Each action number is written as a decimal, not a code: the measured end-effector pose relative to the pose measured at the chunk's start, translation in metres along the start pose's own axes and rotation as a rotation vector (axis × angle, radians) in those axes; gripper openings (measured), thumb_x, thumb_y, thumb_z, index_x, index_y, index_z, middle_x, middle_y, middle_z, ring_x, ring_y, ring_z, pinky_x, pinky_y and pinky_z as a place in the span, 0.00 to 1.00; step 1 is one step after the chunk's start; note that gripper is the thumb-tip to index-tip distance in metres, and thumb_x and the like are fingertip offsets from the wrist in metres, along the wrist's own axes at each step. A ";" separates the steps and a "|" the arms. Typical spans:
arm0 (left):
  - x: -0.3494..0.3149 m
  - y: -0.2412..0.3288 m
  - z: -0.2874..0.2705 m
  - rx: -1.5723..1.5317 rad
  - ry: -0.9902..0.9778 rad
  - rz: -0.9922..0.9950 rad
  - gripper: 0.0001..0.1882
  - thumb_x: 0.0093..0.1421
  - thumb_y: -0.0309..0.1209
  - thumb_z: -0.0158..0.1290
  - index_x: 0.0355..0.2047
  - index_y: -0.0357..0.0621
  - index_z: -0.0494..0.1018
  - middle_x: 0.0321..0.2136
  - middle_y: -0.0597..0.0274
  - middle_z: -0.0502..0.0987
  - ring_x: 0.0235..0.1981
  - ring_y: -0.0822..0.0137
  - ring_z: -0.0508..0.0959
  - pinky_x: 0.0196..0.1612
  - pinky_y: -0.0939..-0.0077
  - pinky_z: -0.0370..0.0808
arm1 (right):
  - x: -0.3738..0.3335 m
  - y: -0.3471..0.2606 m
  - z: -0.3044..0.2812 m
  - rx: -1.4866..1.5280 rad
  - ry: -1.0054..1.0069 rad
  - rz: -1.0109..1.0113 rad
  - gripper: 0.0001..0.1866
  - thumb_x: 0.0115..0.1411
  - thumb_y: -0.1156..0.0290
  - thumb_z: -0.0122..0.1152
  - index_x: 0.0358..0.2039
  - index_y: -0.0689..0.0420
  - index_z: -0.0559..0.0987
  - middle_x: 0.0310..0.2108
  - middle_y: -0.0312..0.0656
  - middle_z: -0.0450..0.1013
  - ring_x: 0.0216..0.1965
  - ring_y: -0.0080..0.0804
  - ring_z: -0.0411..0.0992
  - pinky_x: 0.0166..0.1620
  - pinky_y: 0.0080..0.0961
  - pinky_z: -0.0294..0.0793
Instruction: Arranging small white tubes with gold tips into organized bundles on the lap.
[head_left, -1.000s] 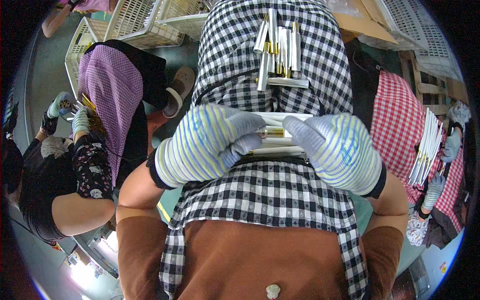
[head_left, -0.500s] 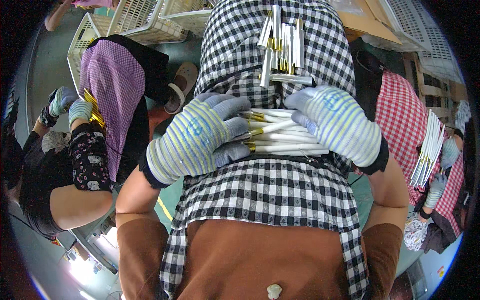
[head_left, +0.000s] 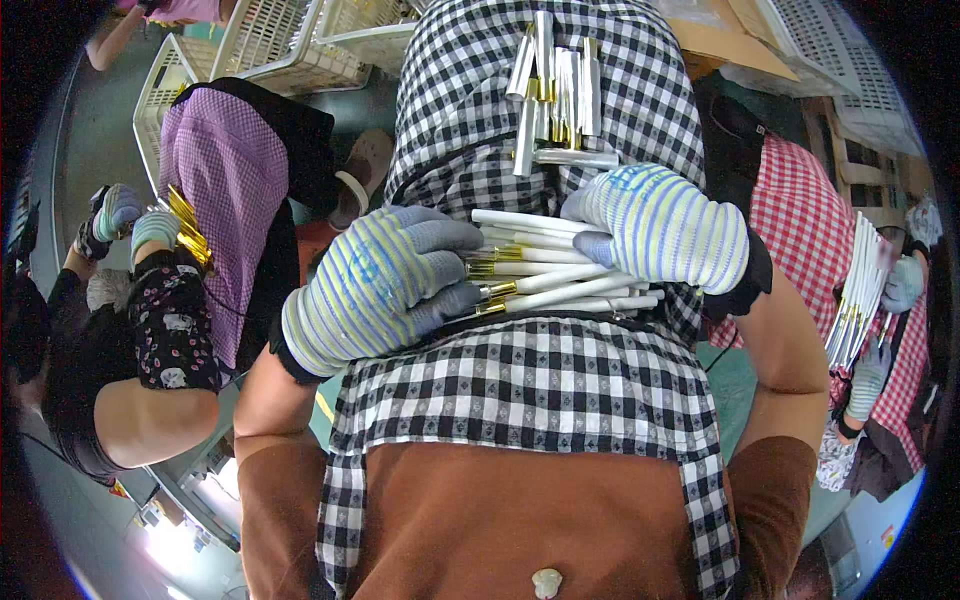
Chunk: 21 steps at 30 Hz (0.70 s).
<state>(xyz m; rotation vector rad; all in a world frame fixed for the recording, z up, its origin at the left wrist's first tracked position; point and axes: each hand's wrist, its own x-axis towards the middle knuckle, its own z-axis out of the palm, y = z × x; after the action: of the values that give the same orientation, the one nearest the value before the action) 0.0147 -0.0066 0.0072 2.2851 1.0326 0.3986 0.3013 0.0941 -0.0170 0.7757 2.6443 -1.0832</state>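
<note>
Across my lap, on a black-and-white checked apron [head_left: 530, 380], lies a bundle of slim white handles with gold ferrules [head_left: 565, 280], apparently brush handles. My left hand [head_left: 375, 285], in a striped knit glove, is closed around their gold ends; the tips are hidden under its fingers. My right hand [head_left: 665, 228], gloved alike, pinches the white ends on the right with thumb and fingers. One white handle [head_left: 530, 220] lies slanted along the top of the bundle. Farther up the apron rest several silver tubes with gold parts [head_left: 568, 95], apart from both hands.
At left a co-worker in a purple checked apron [head_left: 235, 180] holds gold pieces [head_left: 187, 225]. At right another, in red check [head_left: 800, 230], has white sticks [head_left: 855, 290] on the lap. Plastic crates [head_left: 285, 45] and a cardboard box [head_left: 740, 40] stand beyond my knees.
My right hand has shifted slightly up and to the right along the bundle. A white handle now shows across the top, and the handles fan out more. My left hand has moved slightly left.
</note>
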 end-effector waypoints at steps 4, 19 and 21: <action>-0.002 -0.002 -0.005 0.034 -0.035 -0.065 0.10 0.61 0.36 0.64 0.37 0.42 0.84 0.43 0.55 0.84 0.41 0.52 0.84 0.44 0.58 0.80 | -0.011 0.004 -0.009 0.026 0.041 0.009 0.16 0.63 0.64 0.62 0.43 0.63 0.84 0.32 0.51 0.80 0.35 0.46 0.81 0.42 0.42 0.79; 0.040 -0.038 -0.027 0.174 0.115 0.002 0.16 0.62 0.31 0.60 0.50 0.42 0.80 0.43 0.51 0.83 0.45 0.44 0.82 0.48 0.56 0.79 | -0.034 -0.014 -0.025 0.988 0.382 0.325 0.17 0.61 0.74 0.69 0.50 0.62 0.80 0.36 0.35 0.80 0.34 0.18 0.75 0.41 0.19 0.76; 0.053 -0.041 -0.028 0.174 0.117 -0.074 0.15 0.64 0.31 0.59 0.50 0.42 0.80 0.40 0.49 0.83 0.42 0.43 0.83 0.46 0.56 0.79 | -0.036 -0.010 -0.022 0.997 0.471 0.292 0.16 0.61 0.74 0.70 0.49 0.61 0.81 0.35 0.35 0.80 0.34 0.18 0.75 0.40 0.18 0.76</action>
<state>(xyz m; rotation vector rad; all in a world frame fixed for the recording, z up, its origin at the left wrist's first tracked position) 0.0121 0.0659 0.0049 2.3908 1.2508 0.4316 0.3271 0.0891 0.0173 1.6807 2.0210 -2.3623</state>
